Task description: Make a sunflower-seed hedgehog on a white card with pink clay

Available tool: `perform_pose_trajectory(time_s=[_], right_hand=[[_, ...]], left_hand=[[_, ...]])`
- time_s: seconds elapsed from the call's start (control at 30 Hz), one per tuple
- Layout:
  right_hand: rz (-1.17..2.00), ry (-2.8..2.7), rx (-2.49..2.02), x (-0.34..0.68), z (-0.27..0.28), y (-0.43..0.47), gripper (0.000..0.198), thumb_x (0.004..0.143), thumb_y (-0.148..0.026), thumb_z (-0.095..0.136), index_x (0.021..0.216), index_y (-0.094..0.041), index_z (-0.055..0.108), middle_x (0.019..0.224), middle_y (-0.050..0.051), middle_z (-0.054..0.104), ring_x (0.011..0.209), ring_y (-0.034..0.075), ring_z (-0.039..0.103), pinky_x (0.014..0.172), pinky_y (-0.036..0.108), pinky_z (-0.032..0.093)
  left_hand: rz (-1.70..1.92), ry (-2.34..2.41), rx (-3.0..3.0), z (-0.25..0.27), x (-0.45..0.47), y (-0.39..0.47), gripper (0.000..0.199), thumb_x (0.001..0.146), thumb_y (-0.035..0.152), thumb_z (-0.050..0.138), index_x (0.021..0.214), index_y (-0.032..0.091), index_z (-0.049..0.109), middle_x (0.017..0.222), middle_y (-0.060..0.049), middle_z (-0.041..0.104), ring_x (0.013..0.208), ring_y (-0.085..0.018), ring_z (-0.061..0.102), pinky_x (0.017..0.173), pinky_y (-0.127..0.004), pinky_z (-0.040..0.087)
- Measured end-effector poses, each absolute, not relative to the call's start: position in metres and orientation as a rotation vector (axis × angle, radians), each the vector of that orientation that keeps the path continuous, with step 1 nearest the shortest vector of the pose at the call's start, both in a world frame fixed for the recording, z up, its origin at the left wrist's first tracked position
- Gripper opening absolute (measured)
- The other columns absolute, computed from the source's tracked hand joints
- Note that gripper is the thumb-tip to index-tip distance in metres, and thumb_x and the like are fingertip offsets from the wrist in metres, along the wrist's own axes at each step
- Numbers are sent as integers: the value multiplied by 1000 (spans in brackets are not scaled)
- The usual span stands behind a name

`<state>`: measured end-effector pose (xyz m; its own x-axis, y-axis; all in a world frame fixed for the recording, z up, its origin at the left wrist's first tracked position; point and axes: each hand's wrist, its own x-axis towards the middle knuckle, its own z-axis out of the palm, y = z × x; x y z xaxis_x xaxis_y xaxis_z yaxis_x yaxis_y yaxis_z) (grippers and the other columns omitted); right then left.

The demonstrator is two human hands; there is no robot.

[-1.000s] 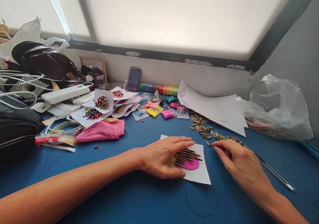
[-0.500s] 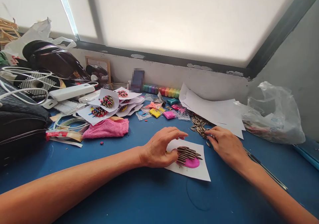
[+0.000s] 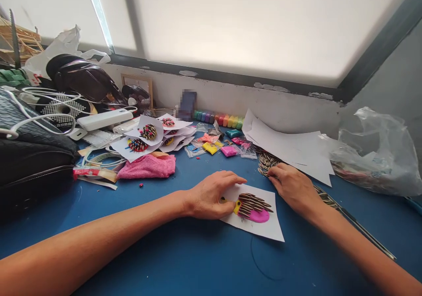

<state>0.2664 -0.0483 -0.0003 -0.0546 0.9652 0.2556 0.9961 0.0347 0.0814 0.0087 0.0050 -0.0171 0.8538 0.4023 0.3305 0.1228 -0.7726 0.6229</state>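
Observation:
A white paper (image 3: 276, 230) lies on the blue table with a hedgehog figure on it: a pink clay body (image 3: 260, 216), a yellow clay head (image 3: 237, 207) and rows of striped sunflower seeds (image 3: 252, 203) as spines. My left hand (image 3: 214, 195) rests on the paper's left part, thumb and fingers apart, holding nothing and partly covering the head. My right hand (image 3: 295, 188) is at the near edge of a loose sunflower seed pile (image 3: 266, 160), with thumb and index finger pinched together at the seeds. The seed in the pinch is mostly hidden by the fingers.
Several finished seed pictures (image 3: 147, 133) lie behind a pink cloth (image 3: 148, 166). Coloured clay packets (image 3: 229, 150) sit at the back centre. Blank sheets (image 3: 290, 149) and a clear plastic bag (image 3: 372, 155) are at right. Tweezers (image 3: 369, 235) lie beside my right forearm; a black bag (image 3: 36, 155) is at left.
The view has shifted a little, so the scene sits further right. My left thumb has moved off the seeds, showing more of the yellow head. My right fingers have drawn together at the pile.

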Motion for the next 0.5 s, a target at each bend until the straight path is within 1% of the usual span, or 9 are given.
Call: perform_pose_trajectory(time_s=[0.07, 0.13, 0.23, 0.3, 0.37, 0.43, 0.47, 0.5], right_hand=[[-380, -2145, -2052, 266, -2, -49, 23, 88, -22, 50, 82, -21, 72, 87, 6, 69, 81, 20, 64, 67, 30, 48], [-401, -2111, -2037, 268, -1, -53, 24, 88, -24, 50, 81, -21, 73, 87, 7, 68, 82, 22, 63, 67, 31, 48], [-409, -2049, -2010, 270, 6, -69, 29, 91, -30, 46, 89, -22, 74, 84, 6, 68, 78, 22, 63, 63, 32, 47], [-397, -2016, -1986, 268, 12, -84, 34, 94, -33, 42, 95, -22, 74, 84, 5, 69, 73, 20, 64, 60, 31, 47], [-355, -1986, -1954, 261, 18, -99, 36, 95, -35, 41, 100, -23, 74, 86, 5, 70, 70, 18, 65, 58, 29, 47], [-171, -1920, -1886, 249, 23, -114, 32, 93, -37, 46, 101, -24, 74, 88, 3, 71, 69, 17, 66, 58, 28, 49], [-98, -1883, -1868, 241, 24, -121, 29, 91, -38, 49, 99, -26, 74, 89, 3, 72, 71, 17, 67, 59, 27, 51], [-30, -1857, -1852, 233, 25, -127, 24, 90, -38, 52, 94, -26, 73, 86, 1, 72, 68, 16, 67, 58, 26, 51]], left_hand=[[565, 355, 2427, -16, 8, 5, 56, 79, 27, 62, 132, 11, 54, 128, -14, 60, 117, -26, 56, 104, -40, 43], [540, 322, 2435, -16, 7, 4, 63, 80, 38, 68, 135, 12, 52, 134, -14, 58, 125, -28, 52, 111, -42, 36], [448, 297, 2469, -16, 6, 4, 74, 79, 46, 72, 140, 16, 46, 143, -12, 52, 141, -32, 37, 119, -49, 22], [367, 299, 2488, -16, 6, 3, 76, 79, 48, 72, 143, 19, 43, 146, -11, 50, 146, -33, 28, 120, -53, 15], [317, 292, 2493, -16, 7, 3, 76, 81, 47, 71, 145, 21, 40, 146, -11, 50, 146, -33, 27, 120, -54, 14], [304, 285, 2494, -16, 7, 3, 76, 81, 48, 70, 145, 21, 40, 146, -12, 50, 145, -33, 30, 119, -54, 17], [309, 283, 2495, -16, 7, 3, 76, 81, 48, 70, 145, 21, 40, 146, -13, 50, 145, -33, 31, 119, -54, 18], [318, 282, 2499, -17, 7, 3, 76, 81, 49, 71, 145, 21, 40, 146, -13, 49, 144, -33, 32, 119, -53, 19]])
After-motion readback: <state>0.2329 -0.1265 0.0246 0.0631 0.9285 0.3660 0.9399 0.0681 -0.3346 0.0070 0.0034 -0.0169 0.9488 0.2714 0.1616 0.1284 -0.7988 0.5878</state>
